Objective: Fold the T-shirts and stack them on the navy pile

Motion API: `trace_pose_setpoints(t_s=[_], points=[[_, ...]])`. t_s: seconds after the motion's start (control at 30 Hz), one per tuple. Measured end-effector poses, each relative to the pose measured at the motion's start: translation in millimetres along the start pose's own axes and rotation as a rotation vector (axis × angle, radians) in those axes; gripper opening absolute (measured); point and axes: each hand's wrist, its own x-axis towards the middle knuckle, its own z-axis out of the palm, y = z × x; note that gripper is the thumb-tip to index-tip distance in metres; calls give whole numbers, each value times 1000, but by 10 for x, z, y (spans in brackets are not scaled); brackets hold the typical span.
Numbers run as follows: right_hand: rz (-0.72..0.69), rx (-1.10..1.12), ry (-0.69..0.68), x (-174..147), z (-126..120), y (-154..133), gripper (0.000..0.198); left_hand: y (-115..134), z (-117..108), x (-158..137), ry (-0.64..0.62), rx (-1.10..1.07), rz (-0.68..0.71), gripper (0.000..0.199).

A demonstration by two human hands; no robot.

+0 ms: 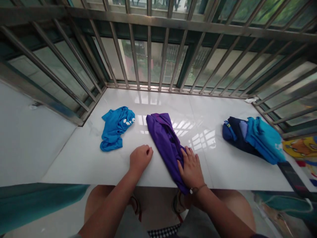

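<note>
A purple garment, folded into a long narrow strip, lies slantwise on the white ledge, its near end hanging slightly over the front edge. My right hand rests flat on its lower right side, fingers stretched out. Left of the strip, my left hand is curled into a loose fist on the ledge, apart from the cloth; whether anything is inside it is hidden. A crumpled blue garment with white print lies farther left, beyond that hand.
A pile of folded blue and dark navy clothes sits at the right, with a black flat strip beside it. Metal window bars close off the back and sides. The white ledge ends just before my knees.
</note>
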Motion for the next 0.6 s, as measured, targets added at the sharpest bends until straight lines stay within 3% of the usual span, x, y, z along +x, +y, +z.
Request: trace_pose_setpoints(t_s=[0.23,0.47,0.6], points=[[20,68,1,81,-68,0,57,-63,18,-77,106,-90,99,36],[68,187,-6,109,-115,-52,53,8,79,-709,102,-156,177,34],[28,309,62,117,-177,-2,38,30,72,-912,105,-233,168,36]])
